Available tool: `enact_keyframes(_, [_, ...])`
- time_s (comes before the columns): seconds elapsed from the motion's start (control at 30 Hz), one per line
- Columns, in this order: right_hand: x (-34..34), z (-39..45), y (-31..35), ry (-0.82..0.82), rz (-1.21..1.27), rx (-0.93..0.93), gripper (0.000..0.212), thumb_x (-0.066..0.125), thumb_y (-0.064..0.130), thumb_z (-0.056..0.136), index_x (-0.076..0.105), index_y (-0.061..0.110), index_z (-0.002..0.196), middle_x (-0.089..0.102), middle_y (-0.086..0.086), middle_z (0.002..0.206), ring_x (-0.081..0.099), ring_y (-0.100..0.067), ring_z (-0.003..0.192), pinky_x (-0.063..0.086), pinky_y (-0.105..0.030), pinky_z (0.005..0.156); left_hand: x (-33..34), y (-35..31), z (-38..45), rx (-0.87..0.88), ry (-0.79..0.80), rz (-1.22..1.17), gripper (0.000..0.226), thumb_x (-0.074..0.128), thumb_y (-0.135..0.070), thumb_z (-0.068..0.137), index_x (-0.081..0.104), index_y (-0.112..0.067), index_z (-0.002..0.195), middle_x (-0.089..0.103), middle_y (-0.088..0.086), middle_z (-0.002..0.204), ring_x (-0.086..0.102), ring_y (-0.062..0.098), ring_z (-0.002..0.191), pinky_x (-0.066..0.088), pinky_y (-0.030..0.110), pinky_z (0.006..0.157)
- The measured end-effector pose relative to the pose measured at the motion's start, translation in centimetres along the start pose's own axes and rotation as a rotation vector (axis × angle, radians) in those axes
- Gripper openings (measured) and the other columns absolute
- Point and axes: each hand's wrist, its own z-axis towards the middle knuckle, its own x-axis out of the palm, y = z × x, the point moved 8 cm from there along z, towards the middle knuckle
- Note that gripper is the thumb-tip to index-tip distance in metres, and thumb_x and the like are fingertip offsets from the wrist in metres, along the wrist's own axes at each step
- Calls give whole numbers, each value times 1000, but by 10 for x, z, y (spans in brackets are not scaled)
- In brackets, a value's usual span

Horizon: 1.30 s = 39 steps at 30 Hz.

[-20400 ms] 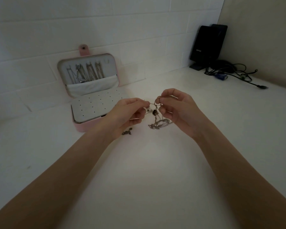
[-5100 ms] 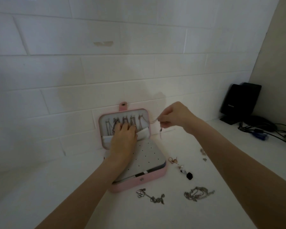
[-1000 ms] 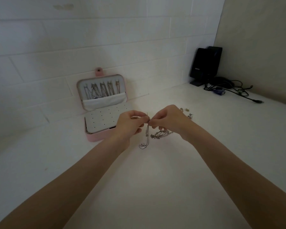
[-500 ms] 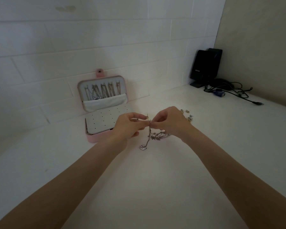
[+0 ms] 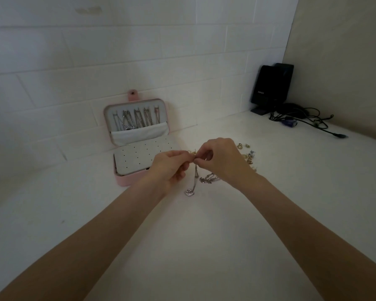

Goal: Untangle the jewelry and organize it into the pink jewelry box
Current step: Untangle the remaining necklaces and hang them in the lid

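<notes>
The pink jewelry box (image 5: pixel 126 180) stands open against the tiled wall, with several chains hung in its lid and a white dotted earring panel below. My left hand (image 5: pixel 169 168) and my right hand (image 5: pixel 220 159) meet just right of the box, each pinching the top of a thin silver necklace (image 5: pixel 195 179). Its chain hangs down to a small heart-like pendant (image 5: pixel 189 192) resting on the counter. A loose silver chain (image 5: pixel 208 178) lies under my right wrist. Small earrings (image 5: pixel 248 156) lie scattered behind my right hand.
A black speaker (image 5: pixel 271 88) stands in the far right corner with dark cables (image 5: pixel 308 122) and a blue plug trailing over the white counter (image 5: pixel 193 246). The white tiled wall runs close behind the box.
Both hands stay together pinching the necklace's top; they have lifted slightly, and the pendant hangs a little straighter than a second ago.
</notes>
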Motion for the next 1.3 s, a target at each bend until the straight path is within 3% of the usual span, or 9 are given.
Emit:
enact_keyframes(0.2, [2,2,2,47,-55,-96,7,68,11,79,70,6,76,54,9,64,45,0,54,36,-11,56,-2,-12,0,124,-25,242,19,71,-6,78,53,-13,82,56,4,68,48,10,55,40,18,49])
enact_keyframes(0.3, [9,1,9,153,-96,-191,15,63,6,79,59,13,66,44,14,59,42,-1,54,37,-19,56,2,-20,0,223,-19,445,28,73,-9,77,47,-17,81,59,7,77,50,12,63,42,20,52])
enact_keyframes(0.37, [13,1,14,230,-148,-253,20,61,4,79,51,15,66,39,15,60,38,0,55,32,-14,55,4,-20,0,237,3,538,29,72,-11,78,44,-18,82,61,9,85,51,12,67,44,19,55])
enact_keyframes(0.5, [12,3,14,244,-118,-287,11,61,3,81,58,6,71,41,15,62,40,0,57,34,-9,59,3,-7,0,63,106,319,25,67,-4,82,47,-8,98,53,10,84,46,12,64,46,17,50])
enact_keyframes(0.6, [10,4,12,214,-39,-277,17,63,3,81,54,12,70,43,13,62,42,-2,58,35,-10,61,7,1,-5,-81,194,124,3,56,2,89,55,-1,89,54,9,72,43,10,52,44,15,44])
enact_keyframes(0.77, [10,3,6,235,81,-185,10,61,2,84,58,7,75,47,12,65,44,-2,59,37,-10,61,10,7,-5,-234,265,21,9,51,3,91,56,0,85,55,10,69,42,7,46,42,12,44])
enact_keyframes(0.93, [12,2,-1,281,234,-76,10,59,3,87,61,9,79,51,15,65,49,6,57,37,-9,58,10,6,-8,-240,280,28,11,50,5,91,55,-1,83,55,10,66,43,6,42,42,12,44])
enact_keyframes(1.1, [-2,4,-7,238,390,5,20,56,4,89,55,15,72,53,6,65,47,2,54,39,-12,57,3,3,-8,-234,258,-24,12,48,5,91,53,-1,82,54,12,68,44,9,45,43,13,44])
enact_keyframes(1.3, [-6,5,-19,205,537,130,20,52,5,90,55,12,72,51,-4,66,43,-11,55,35,-13,53,5,-16,-10,-55,250,114,12,49,2,93,56,-2,84,52,9,70,42,9,53,47,16,47])
